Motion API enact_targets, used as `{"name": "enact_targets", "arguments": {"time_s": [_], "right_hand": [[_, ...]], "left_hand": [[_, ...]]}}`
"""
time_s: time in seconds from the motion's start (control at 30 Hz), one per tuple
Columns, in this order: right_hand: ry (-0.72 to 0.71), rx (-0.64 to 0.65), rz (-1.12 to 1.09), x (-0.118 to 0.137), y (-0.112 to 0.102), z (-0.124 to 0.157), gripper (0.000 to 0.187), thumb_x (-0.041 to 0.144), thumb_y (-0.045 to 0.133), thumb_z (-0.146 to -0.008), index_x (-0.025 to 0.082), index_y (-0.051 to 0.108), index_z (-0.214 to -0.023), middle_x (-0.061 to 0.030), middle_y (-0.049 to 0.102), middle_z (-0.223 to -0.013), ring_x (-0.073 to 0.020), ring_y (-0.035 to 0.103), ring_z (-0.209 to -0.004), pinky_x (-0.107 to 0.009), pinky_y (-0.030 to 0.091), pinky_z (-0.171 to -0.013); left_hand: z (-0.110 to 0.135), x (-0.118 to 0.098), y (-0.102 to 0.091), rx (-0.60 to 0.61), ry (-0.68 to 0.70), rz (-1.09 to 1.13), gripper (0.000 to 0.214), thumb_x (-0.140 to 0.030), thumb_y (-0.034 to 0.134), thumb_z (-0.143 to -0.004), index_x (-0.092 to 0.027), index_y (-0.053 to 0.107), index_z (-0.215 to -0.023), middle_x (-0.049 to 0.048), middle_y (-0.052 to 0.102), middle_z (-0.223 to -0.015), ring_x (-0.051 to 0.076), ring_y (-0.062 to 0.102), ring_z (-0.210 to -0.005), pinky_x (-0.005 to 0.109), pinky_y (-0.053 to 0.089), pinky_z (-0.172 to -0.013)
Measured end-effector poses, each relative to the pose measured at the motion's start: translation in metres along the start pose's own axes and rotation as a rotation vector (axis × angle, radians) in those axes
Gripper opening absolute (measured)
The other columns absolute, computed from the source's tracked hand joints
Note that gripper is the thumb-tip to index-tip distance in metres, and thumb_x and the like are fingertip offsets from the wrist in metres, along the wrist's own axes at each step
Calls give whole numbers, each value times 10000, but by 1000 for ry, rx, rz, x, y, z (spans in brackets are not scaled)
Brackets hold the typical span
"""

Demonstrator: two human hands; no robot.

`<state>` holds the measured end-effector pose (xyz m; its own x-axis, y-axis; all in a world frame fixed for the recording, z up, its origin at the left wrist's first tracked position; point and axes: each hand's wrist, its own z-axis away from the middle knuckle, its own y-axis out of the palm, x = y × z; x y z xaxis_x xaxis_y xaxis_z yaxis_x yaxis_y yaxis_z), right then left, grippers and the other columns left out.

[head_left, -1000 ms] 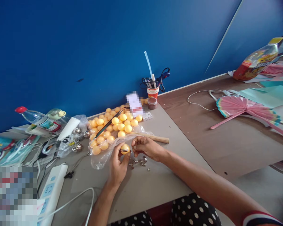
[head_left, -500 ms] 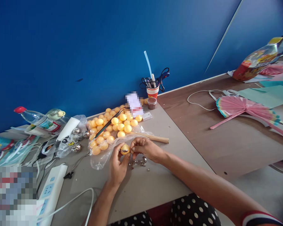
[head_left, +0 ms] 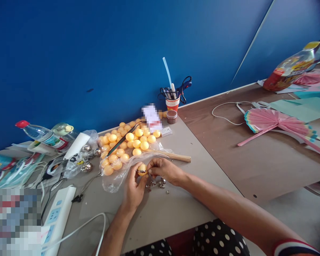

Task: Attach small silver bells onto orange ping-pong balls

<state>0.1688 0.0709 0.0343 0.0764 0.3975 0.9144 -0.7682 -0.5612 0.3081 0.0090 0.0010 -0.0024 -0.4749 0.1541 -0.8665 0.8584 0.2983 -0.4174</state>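
My left hand [head_left: 132, 189] grips an orange ping-pong ball [head_left: 142, 168] between thumb and fingers, just above the grey table [head_left: 160, 213]. A small silver piece shows on the ball's front. My right hand [head_left: 164, 169] is pinched against the ball's right side; what its fingertips hold is too small to make out. Several small silver bells [head_left: 158, 184] lie on the table under my hands. A clear plastic bag [head_left: 114, 177] with many orange balls [head_left: 125, 144] lies just behind.
A wooden stick [head_left: 176, 156] lies behind my right hand. A red cup of scissors and pens [head_left: 173, 103] stands by the blue wall. Water bottle [head_left: 42, 135], power strip [head_left: 57, 217] and cables are on the left. A pink paper fan [head_left: 272, 122] lies on the brown table at right.
My right hand has moved left and closed in against the ball. The left hand has kept the ball in nearly the same place.
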Motion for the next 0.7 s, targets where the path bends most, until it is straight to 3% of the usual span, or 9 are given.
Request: {"name": "enact_targets", "arguments": {"time_s": [0.23, 0.7], "right_hand": [[57, 0, 59, 0, 0, 0, 79, 89, 556, -722, 144, 607, -697, 43, 555, -515, -72, 483, -479, -180, 338, -481], [90, -16, 96, -4, 4, 0, 99, 94, 558, -764, 153, 556, -685, 49, 550, -484, -58, 455, -415, -162, 325, -415]], "left_hand": [[-1, -2, -1, -7, 72, -139, 350, -285, 603, -855, -187, 557, -1188, 114, 641, -1144, 222, 638, -1019, 358, 547, -869], [1, -3, -3, -61, 342, -398, 315, -224, 561, -871, -162, 545, -1179, 130, 660, -1089, 227, 639, -1006, 376, 541, -867]]}}
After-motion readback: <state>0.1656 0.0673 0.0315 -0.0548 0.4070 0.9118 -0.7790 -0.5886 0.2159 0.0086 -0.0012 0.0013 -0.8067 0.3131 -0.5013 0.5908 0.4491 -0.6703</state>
